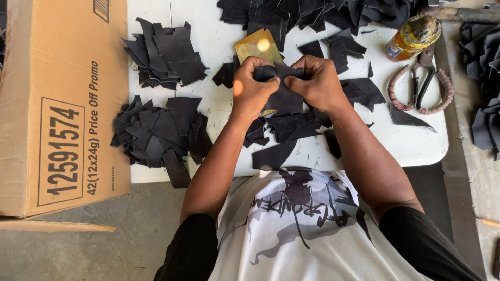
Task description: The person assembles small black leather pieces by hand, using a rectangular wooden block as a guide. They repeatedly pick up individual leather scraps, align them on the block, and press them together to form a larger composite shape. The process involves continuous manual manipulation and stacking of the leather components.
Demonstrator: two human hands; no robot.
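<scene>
Both of my hands grip one black leather piece (284, 96) above the middle of the white table (416, 143). My left hand (252, 83) pinches its upper left edge, and my right hand (317, 80) pinches its upper right edge, thumbs close together. A tan cardboard template (258, 46) lies just beyond my hands, partly hidden by them. More black leather scraps (286, 130) lie under and in front of my hands.
Two heaps of black cut pieces sit at the left, one farther (164, 54) and one nearer (159, 132). A large cardboard box (57, 104) stands at the far left. Scissors with wrapped handles (422, 86) and a yellow-brown jar (414, 36) are at the right. Another black pile (323, 13) lines the far edge.
</scene>
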